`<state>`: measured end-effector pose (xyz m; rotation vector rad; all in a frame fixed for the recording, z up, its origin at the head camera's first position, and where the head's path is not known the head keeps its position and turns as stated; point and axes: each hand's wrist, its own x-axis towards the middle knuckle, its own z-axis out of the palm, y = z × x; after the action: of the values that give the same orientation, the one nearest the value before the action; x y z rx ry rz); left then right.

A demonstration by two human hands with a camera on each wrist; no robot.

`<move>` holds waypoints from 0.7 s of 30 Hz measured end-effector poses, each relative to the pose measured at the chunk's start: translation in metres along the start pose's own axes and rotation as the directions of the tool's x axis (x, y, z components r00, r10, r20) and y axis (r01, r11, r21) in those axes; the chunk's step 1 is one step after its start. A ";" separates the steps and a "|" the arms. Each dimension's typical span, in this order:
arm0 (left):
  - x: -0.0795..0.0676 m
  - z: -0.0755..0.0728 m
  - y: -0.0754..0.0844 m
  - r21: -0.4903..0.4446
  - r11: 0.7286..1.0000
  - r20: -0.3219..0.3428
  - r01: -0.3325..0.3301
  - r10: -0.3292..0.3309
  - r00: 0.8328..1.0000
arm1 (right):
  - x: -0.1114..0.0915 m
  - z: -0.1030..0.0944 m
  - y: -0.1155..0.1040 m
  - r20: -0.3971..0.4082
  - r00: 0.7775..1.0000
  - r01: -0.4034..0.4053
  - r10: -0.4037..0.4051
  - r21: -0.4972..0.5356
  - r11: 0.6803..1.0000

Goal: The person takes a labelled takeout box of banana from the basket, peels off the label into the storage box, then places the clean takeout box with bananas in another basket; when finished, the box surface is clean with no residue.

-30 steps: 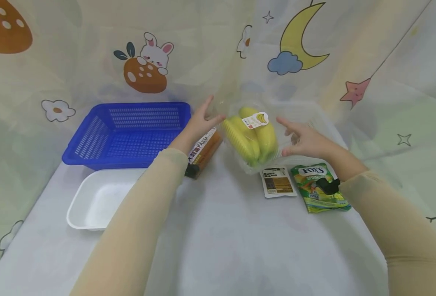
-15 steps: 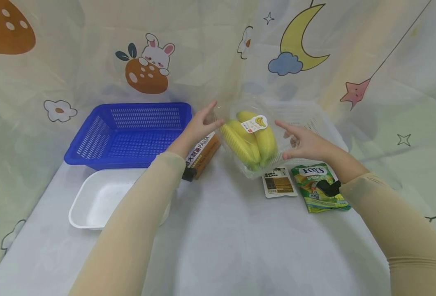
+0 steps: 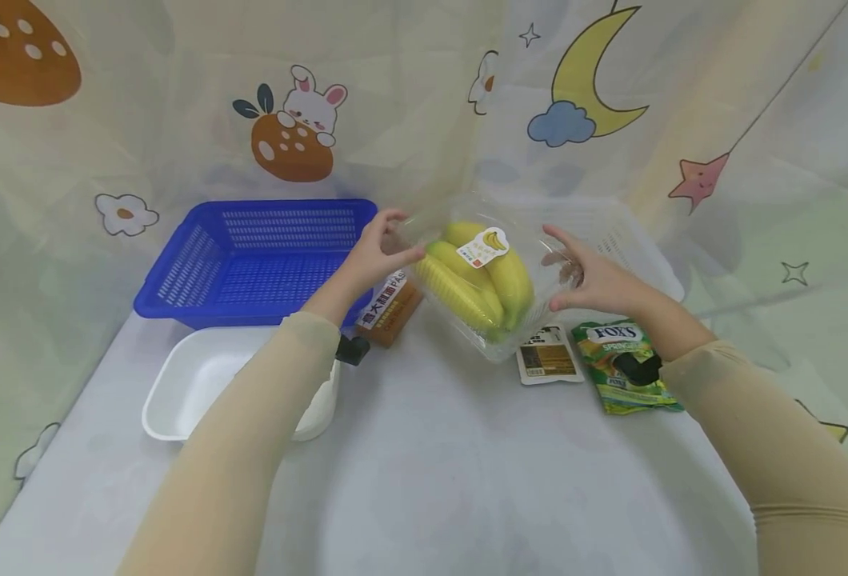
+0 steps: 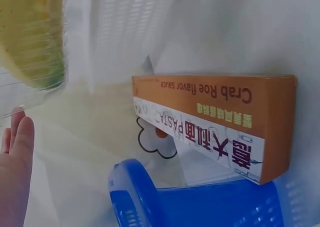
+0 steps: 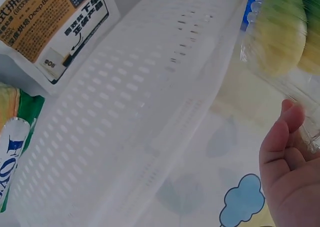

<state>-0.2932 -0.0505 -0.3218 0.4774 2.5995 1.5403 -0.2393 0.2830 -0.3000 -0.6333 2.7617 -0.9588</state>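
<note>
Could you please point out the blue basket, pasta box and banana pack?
Blue basket (image 3: 273, 276): head view, mesh floor.
Pasta box (image 4: 215, 122): left wrist view, printed face.
Banana pack (image 3: 483, 278): head view, clear plastic.

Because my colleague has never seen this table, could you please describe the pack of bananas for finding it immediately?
On the table, find the blue basket at the back left. To its right, the left hand and right hand hold a clear pack. Unlike the pasta box and green bag, it shows yellow bananas under a white banana sticker.
</note>
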 end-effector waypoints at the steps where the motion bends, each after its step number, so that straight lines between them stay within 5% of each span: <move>1: -0.002 -0.001 -0.001 -0.007 1.000 0.002 0.001 -0.001 1.000 | 0.000 0.000 0.000 -0.009 1.000 -0.001 0.001 0.023 1.000; 21: -0.027 -0.005 -0.012 -0.044 0.995 0.028 -0.091 0.092 0.995 | -0.010 0.006 0.010 -0.084 0.996 0.061 -0.038 0.291 0.955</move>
<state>-0.2716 -0.0679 -0.3321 0.6185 2.5505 1.5996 -0.2325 0.2912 -0.3110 -0.6289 2.5992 -1.3976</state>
